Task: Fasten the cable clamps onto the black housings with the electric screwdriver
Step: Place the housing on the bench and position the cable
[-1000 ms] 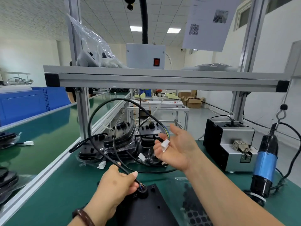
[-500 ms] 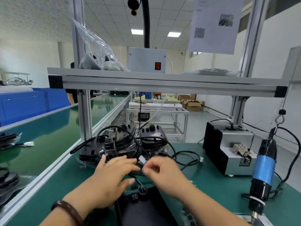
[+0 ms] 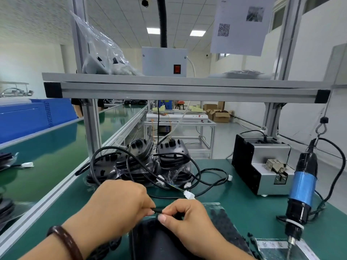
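Both forearms enter from the bottom edge and converge over the black housing [image 3: 155, 243], which lies at the near edge of the green bench [image 3: 244, 194]. Left hand [image 3: 120, 205]: knuckles up, fingers curled, tips pinching the black cable [image 3: 156, 210]. Right hand [image 3: 187, 218]: thumb and forefinger pinch the same cable just beside the left fingertips. The electric screwdriver [image 3: 302, 188] hangs upright at the right, untouched.

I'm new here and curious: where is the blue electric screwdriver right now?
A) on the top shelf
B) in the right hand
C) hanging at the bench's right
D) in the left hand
C: the electric screwdriver hangs from its hook at the right, untouched; the left hand and right hand both pinch a black cable.
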`<state>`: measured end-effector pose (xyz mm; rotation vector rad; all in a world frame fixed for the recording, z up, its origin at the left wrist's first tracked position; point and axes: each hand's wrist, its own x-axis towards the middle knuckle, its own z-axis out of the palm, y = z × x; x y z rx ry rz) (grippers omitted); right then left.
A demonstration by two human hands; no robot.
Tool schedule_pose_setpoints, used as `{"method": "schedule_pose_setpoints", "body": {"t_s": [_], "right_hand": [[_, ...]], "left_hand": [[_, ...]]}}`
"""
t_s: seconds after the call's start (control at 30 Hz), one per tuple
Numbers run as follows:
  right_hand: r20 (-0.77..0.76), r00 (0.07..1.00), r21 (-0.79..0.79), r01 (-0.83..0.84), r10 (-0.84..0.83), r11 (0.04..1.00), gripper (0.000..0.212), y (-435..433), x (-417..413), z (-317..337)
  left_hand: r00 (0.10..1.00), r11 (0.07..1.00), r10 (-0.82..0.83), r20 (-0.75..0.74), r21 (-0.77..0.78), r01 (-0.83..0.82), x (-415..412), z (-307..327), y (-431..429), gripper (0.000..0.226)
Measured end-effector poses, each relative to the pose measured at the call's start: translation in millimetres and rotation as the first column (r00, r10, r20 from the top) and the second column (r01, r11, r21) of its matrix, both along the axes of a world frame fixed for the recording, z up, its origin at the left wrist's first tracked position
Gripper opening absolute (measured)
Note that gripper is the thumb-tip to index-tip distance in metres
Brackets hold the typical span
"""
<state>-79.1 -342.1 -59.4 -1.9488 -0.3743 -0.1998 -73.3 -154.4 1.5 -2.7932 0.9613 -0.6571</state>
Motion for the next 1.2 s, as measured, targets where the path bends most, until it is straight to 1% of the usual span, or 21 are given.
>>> {"method": "schedule_pose_setpoints", "body": {"t_s": [0.1,0.17,0.2,0.27,0.3,0.33,0.4,0.43,0.5,0.53,0.63,0.7,0.73,0.77,0.9,0.97,1.0,1.03,1.07,1.1,1.2], "right_hand": [[0.037,0.999,-0.021,0.009,-0.008,1.000,0.026,0.6,0.3,-1.4],[0.045,0.999,-0.041,0.001,0.001,0.999,0.027,0.5,0.4,-0.6],[0.048,0.999,-0.046,-0.002,0.004,0.999,0.028,0.6,0.5,-0.3],[0.050,0.999,-0.054,-0.007,0.009,0.999,0.028,0.6,1.0,0.5],[0.048,0.999,-0.054,-0.012,0.015,0.998,0.027,0.5,1.3,0.7],[0.043,0.999,-0.050,-0.022,0.024,0.999,0.025,0.4,1.6,0.9],[0.030,0.999,-0.041,-0.043,0.044,0.998,0.019,0.0,2.2,1.4],[0.024,0.998,-0.041,-0.049,0.050,0.998,0.018,-0.2,2.7,1.6],[0.014,0.999,-0.047,-0.052,0.053,0.998,0.020,-0.3,3.8,1.7],[0.011,0.999,-0.055,-0.049,0.050,0.997,0.022,-0.2,4.2,1.8],[0.009,0.999,-0.077,-0.048,0.049,0.996,0.024,-0.7,4.4,3.9],[0.007,0.998,-0.093,-0.056,0.057,0.994,0.023,-1.4,3.8,5.6],[0.006,0.998,-0.101,-0.056,0.057,0.993,0.020,-1.6,3.4,6.2],[0.004,0.998,-0.101,-0.054,0.055,0.993,0.016,-1.9,3.1,6.4],[-0.045,0.996,-0.056,-0.076,0.074,0.996,0.015,-6.0,2.4,4.2],[-0.097,0.987,0.004,-0.126,0.126,0.992,0.016,-8.7,3.3,2.9],[-0.114,0.983,0.028,-0.144,0.146,0.989,0.018,-9.9,4.0,2.4],[-0.119,0.980,0.045,-0.157,0.161,0.987,0.019,-11.1,4.7,1.9],[-0.110,0.979,0.048,-0.165,0.169,0.985,0.019,-11.8,5.2,1.6],[-0.090,0.982,0.036,-0.165,0.168,0.986,0.017,-11.9,5.6,1.3],[0.021,0.993,-0.047,-0.116,0.117,0.992,0.006,-10.6,6.6,0.6]], "left_hand": [[1.000,0.999,0.009,0.015,-0.047,-0.008,-12.9,-0.6,-6.0,0.029],[1.000,1.000,-0.014,0.016,-0.015,0.015,-14.9,1.5,-4.8,0.019],[0.998,0.998,-0.047,0.031,-0.026,0.048,-12.6,-0.2,-2.5,0.020],[0.999,0.999,-0.034,-0.010,0.018,0.034,-11.2,2.2,-3.0,0.022],[0.998,0.998,-0.052,-0.027,0.029,0.052,-11.4,2.2,-3.9,0.021],[0.997,0.998,-0.058,-0.041,0.002,0.058,-12.0,4.1,-6.0,0.020],[0.998,0.999,-0.032,0.047,-0.020,0.033,-7.4,2.0,-3.8,0.026],[0.999,1.000,0.027,0.031,0.008,-0.027,-6.0,0.9,-4.9,0.029],[0.997,0.995,0.069,0.032,0.072,-0.071,-4.6,0.5,-8.5,0.030],[0.996,0.991,0.068,0.053,0.113,-0.074,-4.3,-0.5,-9.6,0.030],[0.994,0.982,0.065,0.085,0.169,-0.078,-4.8,0.8,-13.2,0.028],[0.993,0.978,0.006,0.116,0.205,-0.030,-5.8,1.3,-16.4,0.023],[0.990,0.979,-0.021,0.139,0.202,-0.008,-5.8,2.5,-18.6,0.020],[0.991,0.982,-0.027,0.131,0.190,0.002,-8.1,5.9,-21.0,0.019],[0.999,0.998,0.052,0.006,0.048,-0.052,-7.4,1.0,-10.5,0.026],[1.000,0.999,0.025,0.001,-0.045,-0.025,-9.8,-1.8,-2.9,0.021],[1.000,0.998,0.010,0.009,-0.067,-0.009,-10.5,-3.8,-1.4,0.016],[0.999,0.997,0.033,-0.004,-0.066,-0.034,-11.9,-5.5,-1.7,0.010],[0.999,0.996,0.035,0.017,-0.079,-0.034,-12.5,-8.4,-2.1,0.004],[0.998,0.996,0.044,0.049,-0.082,-0.039,-14.1,-11.1,-3.7,0.004],[0.995,0.995,0.055,0.089,-0.083,-0.048,-20.0,-20.6,-5.7,0.017]]}}
